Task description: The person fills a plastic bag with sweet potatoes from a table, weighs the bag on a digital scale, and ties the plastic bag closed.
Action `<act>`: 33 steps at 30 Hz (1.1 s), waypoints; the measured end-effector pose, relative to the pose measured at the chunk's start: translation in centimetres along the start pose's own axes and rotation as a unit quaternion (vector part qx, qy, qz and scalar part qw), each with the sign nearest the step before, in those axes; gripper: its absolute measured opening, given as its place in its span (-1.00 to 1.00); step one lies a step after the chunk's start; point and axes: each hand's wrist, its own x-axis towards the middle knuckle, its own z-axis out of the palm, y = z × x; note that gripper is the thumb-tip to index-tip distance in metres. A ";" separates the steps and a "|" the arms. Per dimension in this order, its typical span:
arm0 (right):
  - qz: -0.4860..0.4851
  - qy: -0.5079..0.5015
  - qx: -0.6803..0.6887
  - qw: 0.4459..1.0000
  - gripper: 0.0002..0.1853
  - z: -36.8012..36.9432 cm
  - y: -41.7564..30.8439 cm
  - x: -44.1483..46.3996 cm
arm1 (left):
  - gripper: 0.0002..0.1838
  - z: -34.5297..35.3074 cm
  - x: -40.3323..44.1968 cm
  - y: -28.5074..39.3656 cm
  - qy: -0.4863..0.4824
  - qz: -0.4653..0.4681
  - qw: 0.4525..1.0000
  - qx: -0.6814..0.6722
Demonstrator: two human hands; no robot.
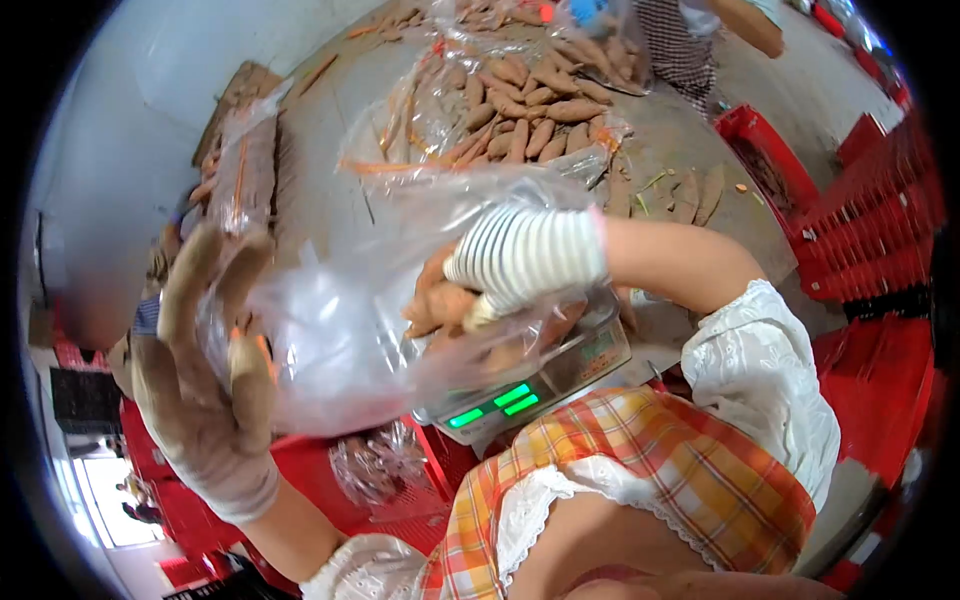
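A clear plastic bag (335, 345) with sweet potatoes (440, 305) in its right part lies over a scale (570, 375) with a lit green display. My right hand (530, 258), in a striped glove, reaches in from the right; its fingers are wrapped round sweet potatoes at the bag, their tips partly hidden. To the left, my left hand (205, 380) is raised in a dirty glove, its fingers apart and nothing gripped, beside the bag's left edge.
A heap of sweet potatoes (535, 105) lies on the table (320, 130) beyond my hands. Another filled bag (245, 170) lies at the left. Red crates (860, 240) stand at the right, and a bagged bundle (375, 465) is below the scale. Parts of other people show at the top right.
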 end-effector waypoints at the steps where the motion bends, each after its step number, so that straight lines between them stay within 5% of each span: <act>1: -0.041 0.028 -0.019 0.999 -0.70 1.3 1.1 -0.2 | -0.41 -0.1 -0.5 0.0 0.034 -0.015 0.999 0.004; 4: -0.049 0.062 0.045 0.996 -0.65 2.6 3.7 -0.5 | -0.53 0.3 -0.6 -2.7 0.046 0.131 0.981 0.137; 5: -0.018 0.038 0.074 0.996 -0.64 1.7 4.1 -0.5 | -0.49 0.7 -1.0 -1.9 0.083 -0.067 0.988 -0.112; 6: -0.015 0.043 0.072 0.996 -0.64 0.4 4.6 -1.1 | -0.42 1.3 -1.3 -1.3 0.108 -0.261 0.894 -0.347; 8: 0.164 0.073 0.235 0.955 -0.63 -3.5 4.8 -2.4 | -0.37 4.0 -1.3 -1.9 0.212 -0.313 0.871 -0.315; 10: 0.180 0.281 0.222 0.916 -0.60 -3.0 12.5 -2.5 | -0.37 5.4 -1.4 -2.5 0.241 -0.336 0.835 -0.363; 12: 0.307 0.366 0.055 0.877 -0.61 -3.1 20.9 -3.2 | -0.37 7.3 -0.6 -2.8 0.230 -0.312 0.855 -0.344; 16: 0.468 0.246 -0.169 0.832 -0.63 -2.2 31.7 -4.9 | -0.34 8.7 0.4 -4.4 0.219 -0.345 0.829 -0.382; 20: 0.451 0.190 -0.279 0.826 -0.68 -1.4 36.0 -4.9 | -0.37 9.7 1.9 -5.8 0.214 -0.397 0.826 -0.339; 22: 0.472 0.146 -0.261 0.829 -0.54 -2.5 36.4 -4.7 | -0.38 9.9 1.7 -6.5 0.221 -0.407 0.817 -0.343; 25: 0.434 0.273 0.018 0.858 -0.30 -4.7 32.8 -5.6 | -0.43 10.4 1.1 -7.0 0.208 -0.413 0.827 -0.320; 26: 0.434 0.268 0.012 0.860 -0.30 -5.9 29.6 -5.7 | -0.46 10.7 1.0 -7.1 0.191 -0.403 0.848 -0.286; 29: 0.292 0.337 0.198 0.873 -0.28 -6.7 21.6 -5.3 | -0.47 11.3 1.2 -7.5 0.160 -0.422 0.852 -0.265; 31: 0.108 0.371 0.367 0.846 -0.27 -6.2 18.8 -4.8 | -0.50 11.7 1.8 -7.6 0.139 -0.430 0.857 -0.248; 33: 0.081 0.339 0.409 0.844 -0.27 -6.7 14.2 -4.6 | -0.60 12.2 2.7 -7.3 0.127 -0.430 0.866 -0.224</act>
